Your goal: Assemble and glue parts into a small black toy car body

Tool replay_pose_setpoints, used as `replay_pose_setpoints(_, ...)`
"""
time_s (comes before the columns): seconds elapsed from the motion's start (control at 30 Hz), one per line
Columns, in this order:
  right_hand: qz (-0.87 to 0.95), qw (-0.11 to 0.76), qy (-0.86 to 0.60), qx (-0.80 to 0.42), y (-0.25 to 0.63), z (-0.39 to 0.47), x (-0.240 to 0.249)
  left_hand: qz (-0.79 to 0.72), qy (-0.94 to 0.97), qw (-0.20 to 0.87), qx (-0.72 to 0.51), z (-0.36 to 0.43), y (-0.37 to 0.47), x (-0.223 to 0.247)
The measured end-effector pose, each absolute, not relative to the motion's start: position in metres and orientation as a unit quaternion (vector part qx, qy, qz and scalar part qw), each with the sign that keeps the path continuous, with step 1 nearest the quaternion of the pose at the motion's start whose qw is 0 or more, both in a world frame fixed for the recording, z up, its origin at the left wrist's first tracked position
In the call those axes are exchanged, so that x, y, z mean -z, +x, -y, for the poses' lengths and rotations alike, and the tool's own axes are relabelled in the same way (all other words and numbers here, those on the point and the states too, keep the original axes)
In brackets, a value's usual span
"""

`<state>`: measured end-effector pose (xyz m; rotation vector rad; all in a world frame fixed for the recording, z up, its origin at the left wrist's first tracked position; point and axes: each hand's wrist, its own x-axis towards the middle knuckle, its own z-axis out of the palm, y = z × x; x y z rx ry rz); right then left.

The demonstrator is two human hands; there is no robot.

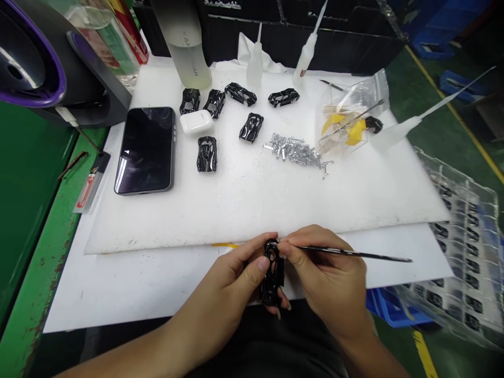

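My left hand (236,278) is closed around a black toy car body (271,286), held lengthwise above the front edge of the white paper. Between the thumb and fingers of my right hand (323,273) is a thin dark stick-like tool (354,253), perhaps a fine brush. It points left, and its tip meets the far end of the car body; my fingers partly hide that spot. Several more glossy black car bodies (207,154) lie on the white foam board (165,226). A pile of small silvery parts (295,150) is spread near the board's middle right.
A phone (145,150) and a white earbud case (197,122) lie on the left. Behind stand a clear bottle (192,63) and needle-tip squeeze bottles (255,65). A clear box with yellow pieces (344,130) sits right. Past the right edge are clear trays (468,252) of black parts.
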<state>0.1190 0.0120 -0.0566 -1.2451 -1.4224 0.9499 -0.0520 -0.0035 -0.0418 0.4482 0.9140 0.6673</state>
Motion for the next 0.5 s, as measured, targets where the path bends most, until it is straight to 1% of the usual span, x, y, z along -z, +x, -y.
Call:
replay_pose_setpoints(0.13,0.574,0.495,-0.510,-0.407,0.120,-0.014,0.058,-0.431,0.209,0.817,-0.320,0.002,-0.052,0.039)
replay_pose_setpoints(0.27,0.505,0.519,-0.436,-0.535,0.134,-0.017,0.057,-0.434,0.219,0.813,-0.320,0.004,-0.053,0.036)
replay_pose_setpoints(0.33,0.467,0.537,-0.406,-0.574,0.146,-0.017,0.052,-0.433,0.219,0.810,-0.329,0.005,-0.054,0.036)
replay_pose_setpoints(0.4,0.461,0.550,-0.438,-0.541,0.159,-0.018,0.045,-0.433,0.237,0.804,-0.333,0.006,-0.053,0.037)
replay_pose_setpoints(0.43,0.472,0.558,-0.472,-0.493,0.166,-0.019,0.041,-0.432,0.255,0.800,-0.328,0.006,-0.053,0.037)
replay_pose_setpoints(0.5,0.509,0.567,-0.544,-0.350,0.179,-0.025,0.035,-0.427,0.294,0.797,-0.311,0.007,-0.052,0.038)
